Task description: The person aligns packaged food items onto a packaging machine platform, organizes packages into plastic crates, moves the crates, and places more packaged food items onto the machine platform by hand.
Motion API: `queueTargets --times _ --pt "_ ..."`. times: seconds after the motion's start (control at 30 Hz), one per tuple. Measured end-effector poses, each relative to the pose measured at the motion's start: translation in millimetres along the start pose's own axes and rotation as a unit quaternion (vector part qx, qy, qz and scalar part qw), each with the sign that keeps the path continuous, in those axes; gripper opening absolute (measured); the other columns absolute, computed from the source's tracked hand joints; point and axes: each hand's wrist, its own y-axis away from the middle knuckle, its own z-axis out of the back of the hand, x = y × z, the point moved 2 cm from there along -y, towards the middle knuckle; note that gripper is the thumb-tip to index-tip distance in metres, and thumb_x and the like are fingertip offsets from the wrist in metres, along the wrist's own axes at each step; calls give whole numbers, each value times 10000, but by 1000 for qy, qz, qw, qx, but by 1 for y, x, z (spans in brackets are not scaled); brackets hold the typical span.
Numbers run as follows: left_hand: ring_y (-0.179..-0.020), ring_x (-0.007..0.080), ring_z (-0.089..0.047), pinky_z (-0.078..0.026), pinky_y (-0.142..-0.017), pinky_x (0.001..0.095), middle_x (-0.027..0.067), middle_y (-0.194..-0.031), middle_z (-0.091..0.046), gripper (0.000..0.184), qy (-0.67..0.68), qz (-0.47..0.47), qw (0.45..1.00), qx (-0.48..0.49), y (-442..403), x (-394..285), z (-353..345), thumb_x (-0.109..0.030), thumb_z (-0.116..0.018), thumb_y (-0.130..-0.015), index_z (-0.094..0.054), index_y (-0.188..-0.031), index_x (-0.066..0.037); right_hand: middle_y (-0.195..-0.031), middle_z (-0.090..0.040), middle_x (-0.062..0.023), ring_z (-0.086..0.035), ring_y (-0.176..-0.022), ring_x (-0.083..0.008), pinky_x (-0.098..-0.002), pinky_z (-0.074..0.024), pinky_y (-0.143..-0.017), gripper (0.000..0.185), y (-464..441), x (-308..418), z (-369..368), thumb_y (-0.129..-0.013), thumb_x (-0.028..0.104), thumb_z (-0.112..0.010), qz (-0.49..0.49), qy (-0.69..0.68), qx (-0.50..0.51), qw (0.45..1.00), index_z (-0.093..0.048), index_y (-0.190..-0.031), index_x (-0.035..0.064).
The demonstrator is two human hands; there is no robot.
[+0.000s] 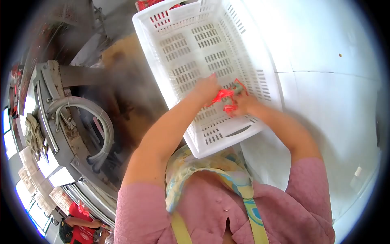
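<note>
**Two bare hands meet at a crinkled red-and-green bundle (227, 96) over a slotted white basket (195, 140)**

The bundle, glossy red film around rounded, dull green lumps, lies between the fingers of both hands, above the near part of the basket's floor. The fingers of the right hand (245, 104) are bent and clamped on its lumpy end. Those of the left hand (207, 90) touch the red film at the other end, but blur hides whether they are pinched together or apart.

Around and beneath the fingers, the basket is smooth, hard plastic: a long rectangle with rounded corners, a broad rim and rows of narrow slots. An oval handle opening pierces its near wall.

Right of the fingers spreads a smooth, pale surface (321, 53) crossed by a thin seam. Well apart to their left, a ribbed, translucent hose (109, 129) curls in a loop against a grey metal frame (81, 76) with worn, stained patches. Farther off, down and left, a person in red (81, 227) reaches out an arm.
</note>
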Motion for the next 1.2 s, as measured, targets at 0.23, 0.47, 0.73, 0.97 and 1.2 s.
queueTargets --times 0.23,0.47,0.73,0.97,1.2 --pt "-915 318 -612 -489 -761 413 167 -1348 -456 200 186 60 969 -150 38 -11 60 -197 -577 -821 -628 -1015 -189 -1378 -367 -210 -498 -1141 -377 -454 -450 -920 459 -47 -27 -59 -800 260 -616 -20 -57 -96 994 -532 -1225 107" --pt "-838 336 -579 -472 -689 420 110 -969 -563 226 287 30 897 -335 83 -27 103 -26 -578 -788 -613 -989 -122 -1015 -606 -196 -599 -954 -347 -421 -491 -780 180 -38 -35 -16 -791 154 -589 40 -118 -201 972 -685 -885 34" --pt "-773 335 -549 -443 -651 408 118 -864 -535 217 323 17 827 -460 150 -41 151 21 -572 -793 -600 -991 -66 -682 -642 -142 -631 -608 -258 -373 -508 -571 103 -7 -41 59 -679 -17 -579 23 -290 -242 926 -647 -754 -4" --pt "-688 262 -526 -430 -613 330 94 -841 -528 210 325 39 774 -542 289 -40 160 69 -569 -814 -622 -977 -51 -672 -606 -59 -586 -565 -114 -258 -496 -518 39 119 31 176 -731 -15 -600 76 -374 -239 893 -606 -768 -4" --pt "-730 297 -560 -445 -619 336 104 -876 -552 293 231 170 720 -632 547 -81 88 101 -575 -718 -619 -963 -54 -682 -609 -52 -558 -561 -95 -233 -440 -491 40 275 249 202 -715 18 -616 222 -270 -246 904 -582 -735 14"
